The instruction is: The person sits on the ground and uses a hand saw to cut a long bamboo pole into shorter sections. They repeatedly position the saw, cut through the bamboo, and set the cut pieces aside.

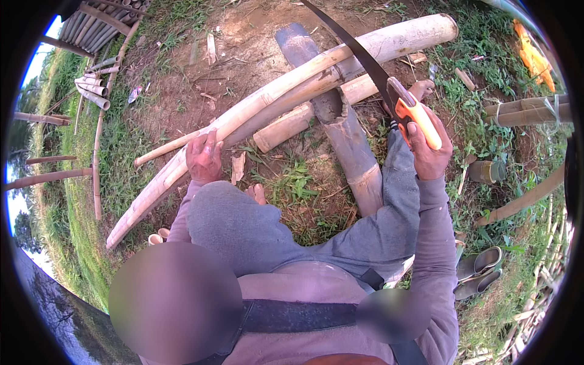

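My right hand [433,145] grips the orange handle of a handsaw [372,66]. Its dark, slightly curved blade points up and away to the left, passing in front of the long bamboo. My left hand [204,159] presses down with curled fingers on a long pale bamboo pole [398,47], near where it meets a second long bamboo piece [149,193]. Both lie slantwise from lower left to upper right. Beneath them is a thick dark bamboo log [360,155] with a notch cut in it. A shorter bamboo length [283,128] crosses under at that notch.
My bare foot [257,193] rests on the soil beside the poles. Boots [479,272] stand at right, near a cut bamboo stub [486,171] and tied poles [526,112]. Orange-yellow cloth [533,56] lies far right. Bamboo stacks [94,27] and a rail [97,158] are at left.
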A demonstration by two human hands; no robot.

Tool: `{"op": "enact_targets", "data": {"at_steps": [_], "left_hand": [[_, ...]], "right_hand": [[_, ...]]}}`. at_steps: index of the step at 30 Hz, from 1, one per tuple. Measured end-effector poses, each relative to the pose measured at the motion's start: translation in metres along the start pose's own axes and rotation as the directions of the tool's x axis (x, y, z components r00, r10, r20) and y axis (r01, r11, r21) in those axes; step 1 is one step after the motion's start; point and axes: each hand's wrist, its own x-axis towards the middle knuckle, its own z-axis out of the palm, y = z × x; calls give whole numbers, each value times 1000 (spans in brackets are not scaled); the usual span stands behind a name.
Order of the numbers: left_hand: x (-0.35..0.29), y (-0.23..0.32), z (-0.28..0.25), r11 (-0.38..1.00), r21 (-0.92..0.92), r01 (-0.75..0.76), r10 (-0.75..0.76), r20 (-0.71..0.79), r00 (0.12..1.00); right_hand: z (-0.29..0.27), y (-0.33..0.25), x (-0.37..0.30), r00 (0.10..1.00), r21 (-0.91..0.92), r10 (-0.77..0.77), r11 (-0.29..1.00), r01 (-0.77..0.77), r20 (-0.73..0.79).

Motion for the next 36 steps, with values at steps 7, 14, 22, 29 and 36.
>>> {"op": "enact_targets", "data": {"at_steps": [7, 14, 22, 29, 36], "left_hand": [[-3, -2, -7, 1000, -28, -8, 8, 18, 1000], [-2, -2, -1, 1000, -21, 5, -4, 27, 1000], [-2, -2, -4, 1000, 11, -9, 9, 24, 1000], [-5, -5, -3, 998, 64, -7, 6, 15, 1000], [-103, -7, -29, 1000, 19, 5, -10, 252, 968]], "right_hand": [[-46, -2, -64, 1000, -21, 16, 1000, -16, -13], [17, 11, 16, 999, -39, -37, 999, 37, -8], [-36, 4, -56, 998, 63, 58, 996, -57, -14], [2, 13, -13, 1000, -13, 13, 1000, -13, -22], [17, 40, 2, 999, 126, 2, 992, 5, -52]]}}
